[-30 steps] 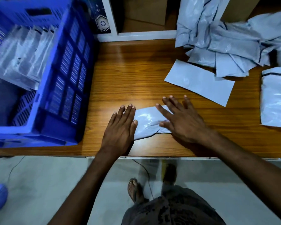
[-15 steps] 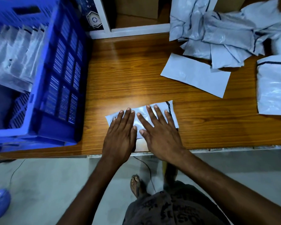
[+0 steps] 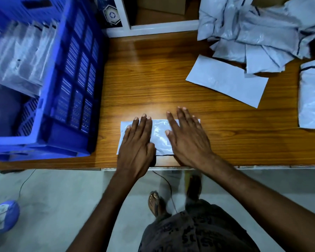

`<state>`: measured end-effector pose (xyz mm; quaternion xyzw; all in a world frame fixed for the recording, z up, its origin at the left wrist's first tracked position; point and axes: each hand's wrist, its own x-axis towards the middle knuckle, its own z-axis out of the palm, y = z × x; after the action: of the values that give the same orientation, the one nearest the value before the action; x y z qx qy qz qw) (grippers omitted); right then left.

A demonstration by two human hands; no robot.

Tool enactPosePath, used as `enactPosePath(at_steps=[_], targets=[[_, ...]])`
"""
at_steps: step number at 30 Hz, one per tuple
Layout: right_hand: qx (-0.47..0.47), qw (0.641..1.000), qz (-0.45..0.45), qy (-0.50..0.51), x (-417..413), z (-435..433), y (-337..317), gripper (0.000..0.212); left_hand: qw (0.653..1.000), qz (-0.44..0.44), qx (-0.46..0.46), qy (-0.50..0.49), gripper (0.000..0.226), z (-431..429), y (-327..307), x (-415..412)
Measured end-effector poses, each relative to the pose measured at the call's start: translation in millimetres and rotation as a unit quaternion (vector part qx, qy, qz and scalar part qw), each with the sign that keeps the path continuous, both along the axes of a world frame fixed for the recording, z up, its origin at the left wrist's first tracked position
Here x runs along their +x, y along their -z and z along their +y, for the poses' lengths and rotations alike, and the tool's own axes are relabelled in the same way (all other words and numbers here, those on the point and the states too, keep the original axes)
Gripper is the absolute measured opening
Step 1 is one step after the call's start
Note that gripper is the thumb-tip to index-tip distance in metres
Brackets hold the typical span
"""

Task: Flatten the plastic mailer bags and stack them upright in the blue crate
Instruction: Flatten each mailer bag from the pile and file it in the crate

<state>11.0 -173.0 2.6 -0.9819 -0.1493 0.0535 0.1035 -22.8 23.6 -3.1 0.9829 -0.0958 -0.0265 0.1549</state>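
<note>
Presently both hands lay palm-down on the pale grey plastic mailer bag point(image 3: 160, 137), which sat on the brown wood-grain table point(image 3: 153, 79) near its front edge, just right of the blue slatted plastic crate point(image 3: 76, 79). The left hand point(image 3: 135, 142) covered the bag's left part and the right hand point(image 3: 187, 139) its right part. The fingers of each were straight and pressed flat, lying close to one another and gripping nothing (the right thumb alone stood out to the side). A second earlier only a rumpled portion of this bag showed between the hands. Half a second earlier the hands pressed side by side at its middle. They had since parted toward its ends, and a glossy, mostly smooth stretch of film showed between them. In my judgement the smoothing stroke was close to complete and the bag nearly fit for stacking, though it had not yet been lifted. The upright row of flattened grey bags point(image 3: 22, 57) already stood in the far part of the crate, with open room in front of it. Outstanding work remained: the heap of crumpled grey mailer bags point(image 3: 262, 33) at the far right of the table was untouched, with one flat grey bag point(image 3: 225, 82) lying loose beside it.
</note>
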Motion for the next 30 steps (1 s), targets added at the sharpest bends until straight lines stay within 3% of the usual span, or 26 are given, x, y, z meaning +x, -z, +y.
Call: enactPosePath(at_steps=[7,14,17,21,24,27,30], targets=[[0.002,1.000,-0.005,-0.029,-7.7,-10.1,18.7,0.065,1.000,-0.003,0.008,-0.023,0.062,9.5,11.2,-11.8],[-0.052,0.998,0.004,-0.045,-3.7,-14.6,7.7,0.076,0.994,0.039,0.072,-0.075,0.081,48.9,6.2,-13.3],[-0.050,0.995,-0.015,-0.083,-16.0,-16.6,-9.2,0.081,0.997,0.011,0.068,-0.021,0.081,47.7,-4.3,-20.1],[-0.054,0.987,0.050,-0.143,-57.1,-34.9,-16.4,0.094,0.994,0.011,0.055,0.093,0.089,52.9,-2.4,-45.4],[-0.056,0.986,0.055,-0.146,-74.8,-45.1,-20.4,0.079,0.989,-0.025,0.037,0.140,0.072,60.8,1.4,-55.4],[0.021,0.992,0.065,-0.106,-80.1,-47.6,-45.1,0.070,0.979,-0.104,-0.017,0.173,0.061,65.0,-16.5,-56.6],[0.089,0.996,0.006,-0.030,-73.2,-53.2,-84.6,0.047,0.974,-0.145,-0.120,0.127,0.042,66.4,-51.4,-46.9]])
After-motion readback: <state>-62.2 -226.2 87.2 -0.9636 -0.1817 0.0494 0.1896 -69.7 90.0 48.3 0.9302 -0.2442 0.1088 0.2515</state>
